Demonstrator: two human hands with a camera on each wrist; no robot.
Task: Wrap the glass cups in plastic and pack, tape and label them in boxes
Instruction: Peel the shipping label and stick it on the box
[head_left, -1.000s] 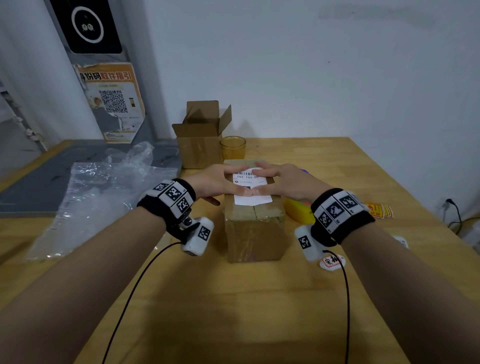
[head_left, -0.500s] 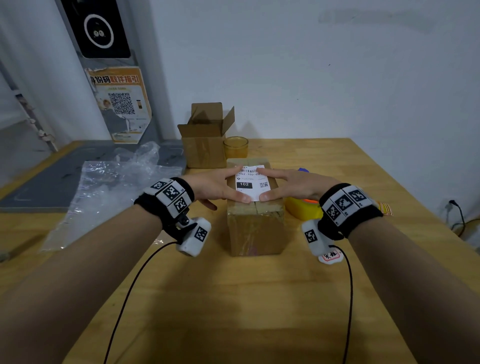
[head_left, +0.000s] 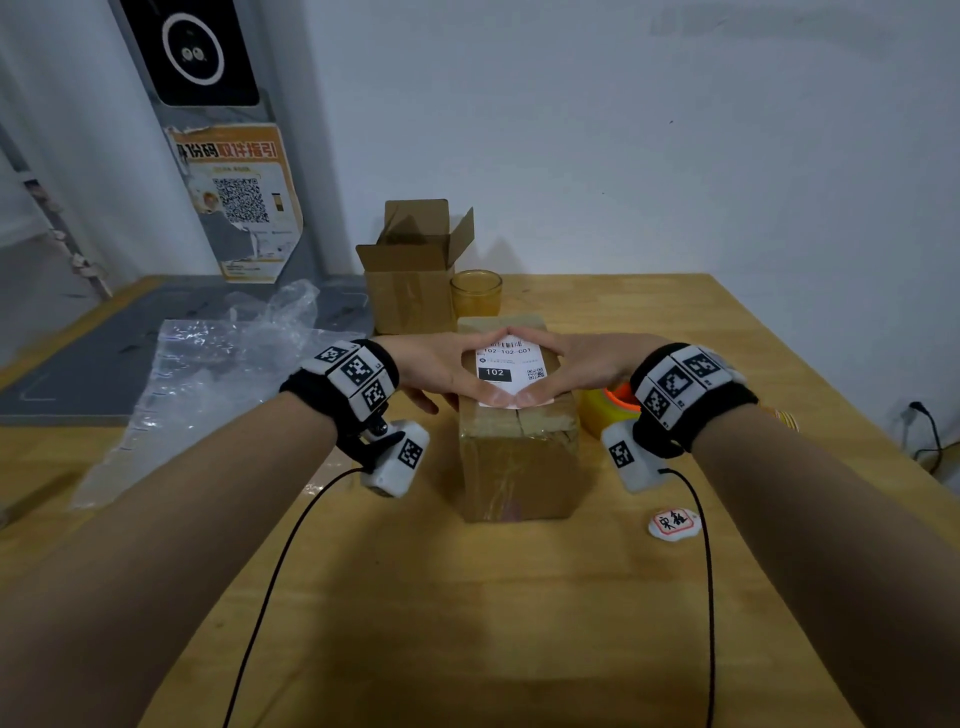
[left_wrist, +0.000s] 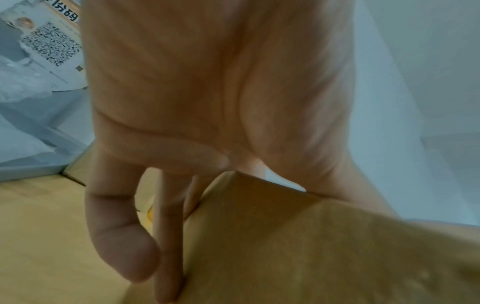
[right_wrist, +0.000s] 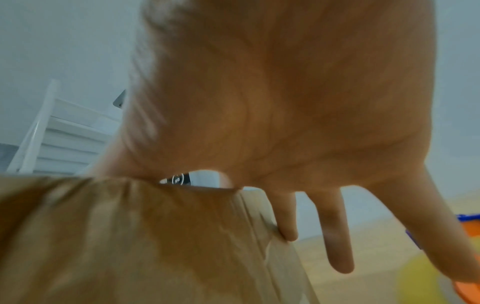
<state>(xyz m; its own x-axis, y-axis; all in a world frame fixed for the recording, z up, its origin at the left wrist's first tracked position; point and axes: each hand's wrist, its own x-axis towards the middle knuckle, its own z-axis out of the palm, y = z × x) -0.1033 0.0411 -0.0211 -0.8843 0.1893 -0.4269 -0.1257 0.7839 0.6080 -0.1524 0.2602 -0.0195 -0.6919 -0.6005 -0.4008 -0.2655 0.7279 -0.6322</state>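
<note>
A taped brown cardboard box (head_left: 519, 457) stands mid-table with a white shipping label (head_left: 511, 366) marked 102 on its top. My left hand (head_left: 441, 366) and right hand (head_left: 582, 364) lie flat on the box top, framing the label. The index fingertips meet at its far edge and the thumbs meet at its near edge. In the left wrist view, straight fingers (left_wrist: 168, 236) hang down the box side (left_wrist: 311, 246). The right wrist view shows fingers (right_wrist: 335, 232) past the box corner (right_wrist: 130, 236). An amber glass cup (head_left: 475, 293) stands behind the box.
An open empty-looking cardboard box (head_left: 415, 270) stands at the back beside the cup. Crumpled clear plastic wrap (head_left: 208, 369) lies at the left. A yellow and orange tape roll (head_left: 610, 408) sits right of the box, and a small white sticker (head_left: 672, 522) lies nearer me.
Both hands slid apart from over the label, uncovering its print. Thumbs and index fingers now meet at the label's near and far edges. The box stays put.
</note>
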